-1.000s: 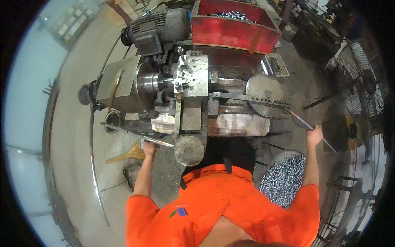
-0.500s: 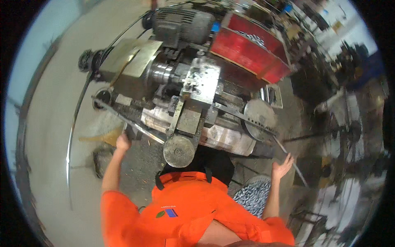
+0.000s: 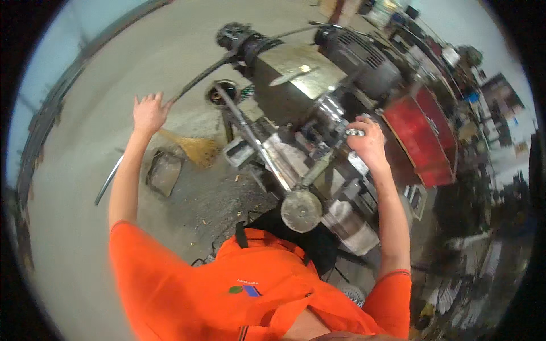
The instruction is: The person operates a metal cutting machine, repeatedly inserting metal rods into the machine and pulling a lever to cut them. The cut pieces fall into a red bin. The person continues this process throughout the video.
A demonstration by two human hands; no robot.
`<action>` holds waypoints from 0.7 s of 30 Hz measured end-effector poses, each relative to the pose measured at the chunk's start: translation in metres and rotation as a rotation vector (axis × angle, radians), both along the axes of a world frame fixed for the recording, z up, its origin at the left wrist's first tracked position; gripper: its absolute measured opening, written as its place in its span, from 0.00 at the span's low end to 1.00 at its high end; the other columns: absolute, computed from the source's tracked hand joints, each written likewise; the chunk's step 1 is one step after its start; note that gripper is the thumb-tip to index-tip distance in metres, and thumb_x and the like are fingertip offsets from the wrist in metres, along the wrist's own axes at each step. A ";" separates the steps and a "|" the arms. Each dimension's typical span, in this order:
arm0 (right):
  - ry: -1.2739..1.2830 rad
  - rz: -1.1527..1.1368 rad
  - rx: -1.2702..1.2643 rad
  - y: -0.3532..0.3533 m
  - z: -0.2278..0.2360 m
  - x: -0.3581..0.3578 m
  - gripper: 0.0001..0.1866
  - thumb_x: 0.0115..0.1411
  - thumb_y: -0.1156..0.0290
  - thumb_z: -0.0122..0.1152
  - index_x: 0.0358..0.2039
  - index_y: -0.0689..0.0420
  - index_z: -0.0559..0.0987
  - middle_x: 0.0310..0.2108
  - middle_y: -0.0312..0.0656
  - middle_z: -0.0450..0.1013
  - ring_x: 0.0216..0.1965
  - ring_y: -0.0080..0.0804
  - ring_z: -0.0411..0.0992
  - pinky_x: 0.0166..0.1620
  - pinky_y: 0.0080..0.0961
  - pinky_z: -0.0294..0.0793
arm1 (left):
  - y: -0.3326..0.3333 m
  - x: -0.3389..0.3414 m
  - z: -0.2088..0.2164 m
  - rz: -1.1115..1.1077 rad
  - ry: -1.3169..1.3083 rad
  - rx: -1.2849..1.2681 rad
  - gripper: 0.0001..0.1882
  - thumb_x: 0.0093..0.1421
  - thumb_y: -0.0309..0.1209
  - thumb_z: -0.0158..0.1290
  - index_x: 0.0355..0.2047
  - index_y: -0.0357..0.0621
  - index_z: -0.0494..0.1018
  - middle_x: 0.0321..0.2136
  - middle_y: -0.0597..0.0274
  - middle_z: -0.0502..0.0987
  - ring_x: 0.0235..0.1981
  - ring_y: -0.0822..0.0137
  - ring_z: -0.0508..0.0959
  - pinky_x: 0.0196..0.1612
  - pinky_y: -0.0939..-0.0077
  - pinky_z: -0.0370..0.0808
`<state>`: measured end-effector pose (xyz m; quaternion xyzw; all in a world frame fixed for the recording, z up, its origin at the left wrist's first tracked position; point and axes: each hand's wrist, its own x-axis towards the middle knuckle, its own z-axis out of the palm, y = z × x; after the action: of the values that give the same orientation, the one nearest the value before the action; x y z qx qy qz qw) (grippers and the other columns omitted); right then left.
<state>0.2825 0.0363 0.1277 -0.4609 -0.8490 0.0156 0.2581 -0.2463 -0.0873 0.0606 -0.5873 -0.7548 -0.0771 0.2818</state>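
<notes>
Your left hand (image 3: 149, 116) is at the long metal rod (image 3: 203, 76), left of the lathe. The thumb side meets the rod and the fingers are spread; you cannot tell from this view whether the palm grips it. The rod's long axis runs obliquely, from the lower left, under your hand and forearm, to the upper right, toward the dark, round outer end (image 3: 250, 48) of the headstock (image 3: 278, 94). The rod is slender, round and smooth, dark along its upper length and brighter at the lower-left end.

Your right hand (image 3: 368, 142) is at the lathe's tooling area, its fingers curled around a bright metal fitting (image 3: 355, 132). The fitting's exact form is partly hidden by the fingers. Just beside it is the polished cylindrical spindle nose (image 3: 330, 109).

A flat, dull sheet-metal cover (image 3: 281, 59) tops the headstock, with a brush (image 3: 293, 75) lying on it. In front, a straight, shiny lever bar (image 3: 257, 140) slants from the upper left down to a scuffed grey disc (image 3: 301, 211). Behind stand a finned motor (image 3: 361, 62) and a red, straight-sided box (image 3: 406, 133). A straw broom (image 3: 199, 152) lies on the floor (image 3: 187, 213).
</notes>
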 end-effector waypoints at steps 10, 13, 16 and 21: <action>-0.133 0.004 -0.255 0.031 -0.009 -0.048 0.13 0.34 0.68 0.54 0.21 0.56 0.82 0.23 0.54 0.74 0.29 0.49 0.75 0.39 0.33 0.74 | -0.018 -0.048 -0.011 0.278 -0.362 -0.249 0.35 0.59 0.62 0.32 0.35 0.42 0.73 0.27 0.44 0.77 0.32 0.45 0.77 0.34 0.53 0.72; -0.139 -0.012 -0.251 0.030 -0.009 -0.043 0.12 0.34 0.68 0.56 0.22 0.55 0.82 0.23 0.53 0.74 0.29 0.49 0.75 0.38 0.33 0.74 | -0.020 -0.018 -0.011 0.304 -0.440 -0.251 0.34 0.59 0.61 0.33 0.32 0.40 0.74 0.28 0.43 0.77 0.33 0.45 0.77 0.36 0.53 0.72; -0.137 -0.002 -0.299 0.026 -0.009 -0.039 0.12 0.34 0.67 0.58 0.22 0.54 0.83 0.23 0.51 0.74 0.29 0.48 0.75 0.38 0.33 0.75 | -0.037 0.041 -0.005 0.315 -0.560 -0.197 0.34 0.59 0.60 0.35 0.31 0.39 0.74 0.29 0.43 0.77 0.35 0.46 0.77 0.39 0.54 0.72; -0.288 -0.086 -0.223 0.039 -0.026 -0.040 0.12 0.35 0.65 0.60 0.19 0.58 0.81 0.23 0.50 0.75 0.28 0.45 0.75 0.34 0.35 0.76 | -0.060 0.110 0.001 0.385 -0.484 -0.215 0.31 0.60 0.57 0.38 0.29 0.38 0.74 0.25 0.42 0.76 0.29 0.46 0.77 0.34 0.53 0.72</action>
<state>0.2423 0.0754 0.1022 -0.5199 -0.8497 0.0324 0.0817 -0.1360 -0.1477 0.0616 -0.4248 -0.9009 -0.0797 0.0402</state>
